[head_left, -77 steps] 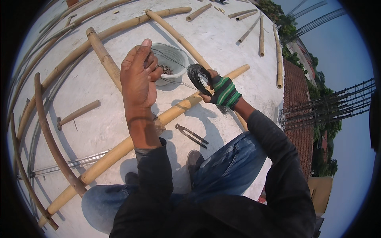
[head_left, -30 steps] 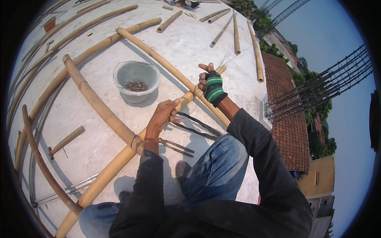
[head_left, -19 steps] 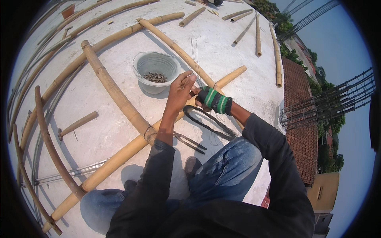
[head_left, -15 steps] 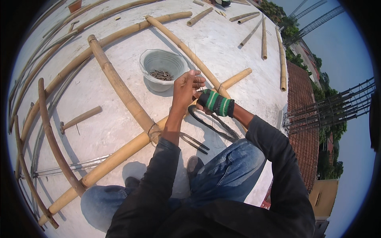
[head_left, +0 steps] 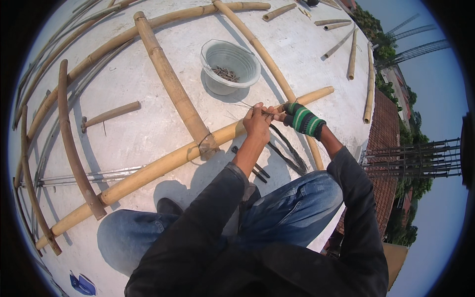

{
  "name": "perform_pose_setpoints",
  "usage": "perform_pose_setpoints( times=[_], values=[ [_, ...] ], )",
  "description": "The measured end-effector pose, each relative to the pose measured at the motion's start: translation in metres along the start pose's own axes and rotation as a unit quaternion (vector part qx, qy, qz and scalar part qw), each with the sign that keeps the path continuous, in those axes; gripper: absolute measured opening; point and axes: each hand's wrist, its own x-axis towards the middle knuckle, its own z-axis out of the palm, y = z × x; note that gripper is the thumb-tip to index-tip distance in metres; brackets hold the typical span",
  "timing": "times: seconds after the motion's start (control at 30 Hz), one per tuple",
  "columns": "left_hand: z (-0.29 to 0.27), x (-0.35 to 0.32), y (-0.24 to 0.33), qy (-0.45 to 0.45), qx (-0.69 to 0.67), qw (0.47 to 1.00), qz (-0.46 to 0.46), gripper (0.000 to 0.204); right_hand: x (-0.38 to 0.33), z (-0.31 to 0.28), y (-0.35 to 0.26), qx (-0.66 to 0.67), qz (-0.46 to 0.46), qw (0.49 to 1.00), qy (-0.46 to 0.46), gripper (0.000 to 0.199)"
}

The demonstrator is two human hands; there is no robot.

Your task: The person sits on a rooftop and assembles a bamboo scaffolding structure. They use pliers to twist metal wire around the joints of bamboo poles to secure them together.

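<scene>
My left hand (head_left: pixel 257 122) pinches several strands of thin wire (head_left: pixel 241 104), whose loose ends point left past the fingers. Close beside it, my right hand (head_left: pixel 303 119), in a green, black and white fingerless glove, is closed on the same wire. Both hands are over a long bamboo pole (head_left: pixel 163 166), near where a thinner bamboo pole (head_left: pixel 269 62) crosses it. Below the hands lies a dark bundle of wire (head_left: pixel 292 159). The dark handles of a pair of pincers (head_left: pixel 259 171) show on the floor beside my left forearm, which partly covers the tool.
A grey bucket (head_left: pixel 252 70) of nails (head_left: pixel 226 74) stands beyond the poles. A hammer (head_left: pixel 111 114) lies left of a thick bamboo pole (head_left: pixel 170 81) tied to the long one. More bamboo pieces (head_left: pixel 352 54) lie at the far right, near the white floor's edge.
My hands have turned down and drawn the wire from nearly upright to nearly level, pointing left. The view has shifted, so the bucket and poles appear farther right.
</scene>
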Motion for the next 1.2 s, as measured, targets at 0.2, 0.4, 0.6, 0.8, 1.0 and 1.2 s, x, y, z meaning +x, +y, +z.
perform_pose_setpoints(
  times=[0.2, 0.4, 0.6, 0.8, 1.0, 1.2],
  values=[
    [-0.017, -0.043, -0.057, 0.026, 0.122, 0.990, -0.067, 0.024, -0.026, -0.025, 0.038, -0.031, 0.043, 0.994, -0.091, 0.032],
    [-0.026, -0.043, -0.083, 0.026, -0.010, 0.997, -0.071, 0.028, -0.031, -0.018, 0.045, -0.096, 0.009, 0.991, -0.091, 0.026],
    [-0.046, -0.009, -0.065, 0.016, -0.043, 0.995, -0.087, 0.034, -0.014, 0.006, 0.035, -0.169, -0.045, 0.982, -0.068, 0.028],
    [-0.057, -0.004, -0.062, 0.050, -0.057, 0.994, -0.079, 0.034, 0.001, 0.018, 0.022, -0.196, -0.075, 0.975, -0.074, 0.025],
    [-0.067, 0.013, -0.054, 0.038, -0.086, 0.992, -0.084, 0.030, 0.008, 0.026, 0.012, -0.183, -0.100, 0.976, -0.066, 0.022],
    [-0.063, 0.009, -0.051, 0.051, -0.109, 0.985, -0.120, 0.027, 0.010, 0.026, 0.007, -0.196, -0.126, 0.972, -0.043, 0.023]
  ],
)
